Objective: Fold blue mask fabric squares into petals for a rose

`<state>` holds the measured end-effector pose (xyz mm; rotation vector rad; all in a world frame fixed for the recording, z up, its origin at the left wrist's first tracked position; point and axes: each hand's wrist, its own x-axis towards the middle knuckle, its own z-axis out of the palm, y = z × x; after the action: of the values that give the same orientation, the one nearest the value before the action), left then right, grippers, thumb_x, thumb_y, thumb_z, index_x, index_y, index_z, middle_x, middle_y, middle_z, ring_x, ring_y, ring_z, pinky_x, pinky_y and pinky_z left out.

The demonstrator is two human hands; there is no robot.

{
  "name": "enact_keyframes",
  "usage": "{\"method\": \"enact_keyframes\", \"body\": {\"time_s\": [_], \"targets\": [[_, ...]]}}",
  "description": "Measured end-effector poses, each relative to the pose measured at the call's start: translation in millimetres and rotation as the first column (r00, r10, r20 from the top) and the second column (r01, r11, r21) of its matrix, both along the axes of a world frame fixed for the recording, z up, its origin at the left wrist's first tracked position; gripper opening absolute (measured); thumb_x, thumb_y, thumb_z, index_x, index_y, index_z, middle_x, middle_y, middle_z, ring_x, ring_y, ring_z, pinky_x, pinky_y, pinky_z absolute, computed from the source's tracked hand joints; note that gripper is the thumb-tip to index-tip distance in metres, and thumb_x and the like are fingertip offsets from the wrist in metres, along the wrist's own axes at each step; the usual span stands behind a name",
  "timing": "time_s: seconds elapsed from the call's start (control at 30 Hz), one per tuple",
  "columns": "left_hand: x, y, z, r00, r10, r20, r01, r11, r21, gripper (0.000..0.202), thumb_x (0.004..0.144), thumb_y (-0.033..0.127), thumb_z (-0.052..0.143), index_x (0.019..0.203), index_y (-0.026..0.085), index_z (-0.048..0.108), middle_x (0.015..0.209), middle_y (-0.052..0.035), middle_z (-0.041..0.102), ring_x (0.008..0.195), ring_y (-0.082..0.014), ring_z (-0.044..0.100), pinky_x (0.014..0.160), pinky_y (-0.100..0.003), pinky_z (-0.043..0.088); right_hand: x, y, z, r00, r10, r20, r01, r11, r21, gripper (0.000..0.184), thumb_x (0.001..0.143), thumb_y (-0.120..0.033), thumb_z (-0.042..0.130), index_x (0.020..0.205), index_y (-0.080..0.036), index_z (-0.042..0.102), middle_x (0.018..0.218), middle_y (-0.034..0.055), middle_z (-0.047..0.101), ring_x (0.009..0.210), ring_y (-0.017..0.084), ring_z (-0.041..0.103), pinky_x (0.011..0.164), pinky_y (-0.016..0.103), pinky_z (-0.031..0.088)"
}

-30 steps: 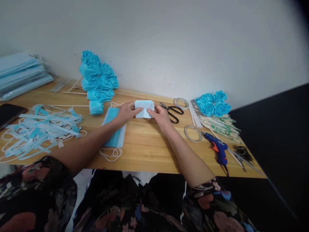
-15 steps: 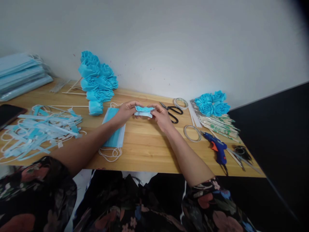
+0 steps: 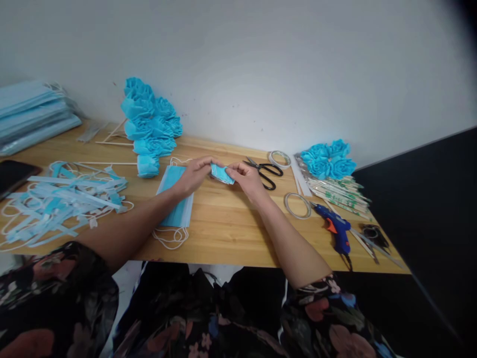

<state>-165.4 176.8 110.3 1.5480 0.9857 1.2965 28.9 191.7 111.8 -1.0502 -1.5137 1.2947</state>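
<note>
A small folded piece of blue and white mask fabric [image 3: 222, 174] is held above the table between both hands. My left hand [image 3: 197, 175] pinches its left end, fingers closed. My right hand [image 3: 244, 177] grips the right end, thumb on top. Under my left wrist lies a blue face mask [image 3: 177, 199] with white ear loops. Black-handled scissors [image 3: 269, 171] rest just beyond my right hand.
Blue fabric roses [image 3: 152, 119] on sticks stand at the back left, more roses [image 3: 330, 159] at the right. Cut strips [image 3: 67, 204], a mask stack [image 3: 33, 114] and a phone [image 3: 15, 174] lie left. Tape rolls [image 3: 297, 206] and a blue glue gun [image 3: 335, 226] lie right.
The fabric piece has been folded smaller and tilted, its right end now lower. My hands have drawn slightly closer together around it.
</note>
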Motion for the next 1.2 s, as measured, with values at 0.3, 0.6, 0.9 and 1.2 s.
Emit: {"method": "enact_keyframes", "body": {"time_s": [0.3,0.6,0.9,1.2], "targets": [[4.0,3.2,-2.8,0.995,0.061,-0.075,-0.069,0.991,-0.116,0.033,0.077,0.043,0.075,0.096,0.016,0.07,0.076,-0.0011,0.067,0.066,-0.0129,0.058,0.062,-0.025,0.046,0.1,3.3,-6.7,0.994,-0.055,0.096,0.041,0.989,0.143,0.03,0.077,-0.049,0.072,0.082,-0.02,0.069,0.073,-0.0014,0.064,0.065,0.012,0.052,0.063,0.028,0.041],[4.6,3.6,1.8,0.992,0.076,0.101,-0.054,0.976,-0.211,0.036,0.076,0.051,0.074,0.073,0.017,0.063,0.063,0.0005,0.062,0.055,-0.0105,0.055,0.055,-0.024,0.045,-1.4,-3.2,-1.1,0.984,0.159,0.082,-0.157,0.987,-0.033,0.037,0.074,-0.055,0.078,0.081,-0.021,0.064,0.071,-0.0017,0.064,0.064,0.013,0.055,0.064,0.028,0.044],[6.7,0.1,2.5,0.997,0.072,-0.016,-0.073,0.989,-0.129,0.038,0.075,0.052,0.074,0.067,0.018,0.058,0.06,0.0024,0.057,0.055,-0.0107,0.052,0.051,-0.023,0.041,-3.1,-6.6,2.9,0.992,0.116,0.051,-0.114,0.993,-0.039,0.041,0.072,-0.057,0.078,0.08,-0.02,0.062,0.062,-0.0042,0.057,0.055,0.011,0.049,0.057,0.026,0.041],[4.0,2.3,1.4,0.998,0.062,-0.01,-0.063,0.984,-0.166,0.035,0.081,0.047,0.067,0.063,0.018,0.058,0.055,0.0019,0.056,0.051,-0.0105,0.051,0.053,-0.023,0.041,-4.2,-1.9,-2.1,0.998,0.046,0.044,-0.05,0.994,0.102,0.031,0.076,-0.045,0.073,0.093,-0.02,0.064,0.074,-0.0025,0.065,0.064,0.012,0.056,0.064,0.028,0.045]]}}
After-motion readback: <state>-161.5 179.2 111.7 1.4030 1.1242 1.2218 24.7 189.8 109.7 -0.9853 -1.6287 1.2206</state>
